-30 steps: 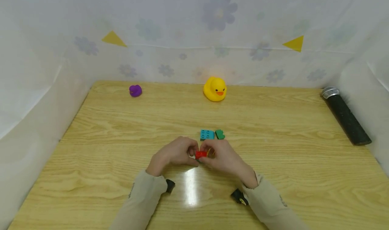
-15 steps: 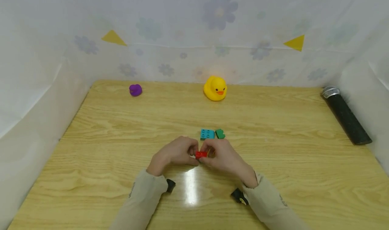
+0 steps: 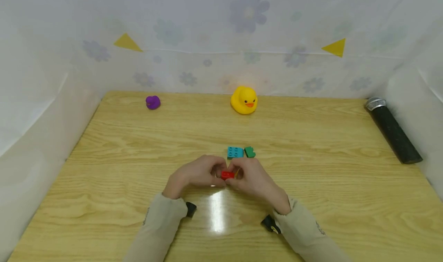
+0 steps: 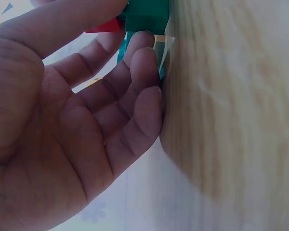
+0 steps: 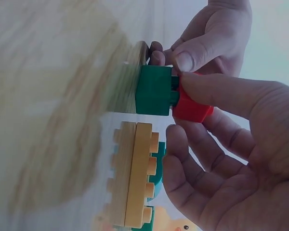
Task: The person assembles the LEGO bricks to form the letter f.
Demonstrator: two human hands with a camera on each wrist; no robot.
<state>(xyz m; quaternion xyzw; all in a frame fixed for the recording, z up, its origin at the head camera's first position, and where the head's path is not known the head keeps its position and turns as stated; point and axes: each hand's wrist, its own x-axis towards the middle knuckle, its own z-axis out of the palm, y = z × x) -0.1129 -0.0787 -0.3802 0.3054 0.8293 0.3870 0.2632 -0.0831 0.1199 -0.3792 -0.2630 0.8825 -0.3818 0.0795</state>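
In the right wrist view, a green brick (image 5: 154,91) rests on the table, its studs partly showing below a tilted red brick (image 5: 190,107). My right hand (image 5: 241,159) pinches the red brick between thumb and fingers. Behind it, my left hand (image 5: 212,41) has its thumb at the bricks. The left wrist view shows that hand (image 4: 62,125) with curled fingers and its thumb against the green brick (image 4: 147,17); its exact grip is partly hidden. From above, the red brick (image 3: 227,175) shows between both hands. A long yellow studded brick (image 5: 138,175) stands beside my right fingers.
Beyond my hands lie a teal brick (image 3: 235,152) and a small green brick (image 3: 250,152). Farther back sit a purple duck (image 3: 153,102) and a yellow duck (image 3: 244,100). A black microphone (image 3: 394,133) lies along the right edge of the wooden table (image 3: 114,146).
The red brick looks slightly turned between my fingers. Both hands otherwise stay nearly in place, and the whole head view has shifted a little.
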